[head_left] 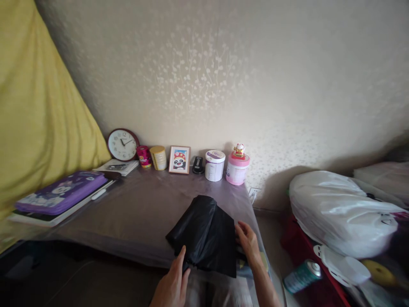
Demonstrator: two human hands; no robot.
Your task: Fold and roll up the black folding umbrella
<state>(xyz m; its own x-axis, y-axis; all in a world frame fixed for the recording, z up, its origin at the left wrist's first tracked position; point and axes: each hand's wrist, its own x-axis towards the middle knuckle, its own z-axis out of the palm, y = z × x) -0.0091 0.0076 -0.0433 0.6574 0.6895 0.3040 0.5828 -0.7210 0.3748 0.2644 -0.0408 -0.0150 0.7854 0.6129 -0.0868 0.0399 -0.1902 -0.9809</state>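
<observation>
A black folding umbrella point(204, 238), collapsed with its fabric panels loose and spread, is in front of me over the near right part of the table. My left hand point(174, 277) grips its gathered lower end, thumb and fingers closed round a dark part that is mostly hidden. At the umbrella's right edge is my right hand point(247, 241), its fingers slightly bent and apart. Whether these fingertips touch the fabric is hard to tell. Something dark lies under the right hand, partly hidden.
Along the wall stand a clock point(123, 145), a pink can point(144, 156), a yellow-lidded tin point(159, 158), a panda picture frame point(179, 160) and two tubs point(214, 166). A purple case point(62, 194) lies left. Right of the table are a white bag point(338, 213) and a spray can point(302, 276).
</observation>
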